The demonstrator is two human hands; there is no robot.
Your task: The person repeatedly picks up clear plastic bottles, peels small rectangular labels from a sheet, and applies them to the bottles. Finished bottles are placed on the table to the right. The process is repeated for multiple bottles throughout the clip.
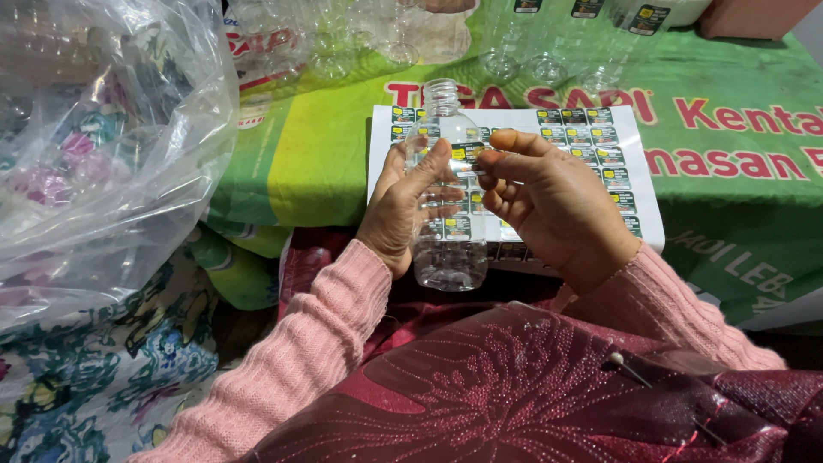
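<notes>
My left hand [401,210] is wrapped around a small clear plastic bottle [448,257] without a cap, holding it upright over my lap. My right hand [549,206] pinches a small dark-and-yellow sticker label [467,153] against the bottle's upper side, thumb and forefinger on the label. Behind the bottle lies a white sheet of sticker labels [600,146] on a green printed cloth [737,197]; part of the sheet is hidden by my hands.
A large clear plastic bag [103,154] with more empty bottles bulges at the left. Several clear empty bottles [514,43] stand along the far edge of the green cloth. A flowered fabric [94,386] lies at the lower left, and my dark red patterned garment [514,394] covers my lap.
</notes>
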